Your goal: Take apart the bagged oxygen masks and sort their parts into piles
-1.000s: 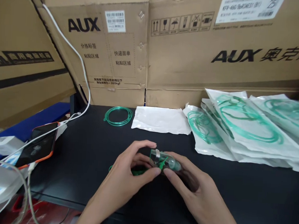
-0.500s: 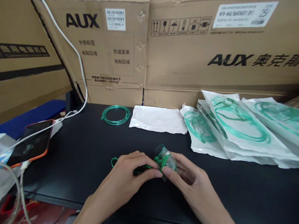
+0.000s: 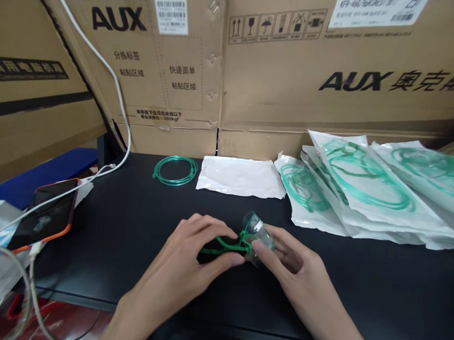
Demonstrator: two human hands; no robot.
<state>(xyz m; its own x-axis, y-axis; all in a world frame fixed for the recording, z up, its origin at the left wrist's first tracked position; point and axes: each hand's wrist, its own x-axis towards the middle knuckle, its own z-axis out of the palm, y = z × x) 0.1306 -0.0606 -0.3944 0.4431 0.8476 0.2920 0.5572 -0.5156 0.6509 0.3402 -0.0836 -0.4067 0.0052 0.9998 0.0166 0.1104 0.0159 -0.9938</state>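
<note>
My right hand (image 3: 294,261) grips a small clear oxygen mask (image 3: 263,239), its thumb across the near side and its fingers behind. A green elastic strap (image 3: 230,246) runs leftward from the mask. My left hand (image 3: 194,255) is beside it, thumb and index finger parted, with the strap passing through the gap between them. The rest of the strap is hidden behind the left hand. Further back on the black table (image 3: 131,225) lies a coil of green tubing (image 3: 174,183), next to a flat white packet (image 3: 242,177).
Several sealed pouches with green tubing (image 3: 385,215) are piled at the right. A phone with an orange edge (image 3: 47,210) and white cables (image 3: 118,89) occupy the left side. Large cardboard boxes (image 3: 270,90) stand along the back.
My left thumb and index finger have parted from their pinch at the mask. The mask has turned slightly and shifted a little right in my right hand, and more strap shows.
</note>
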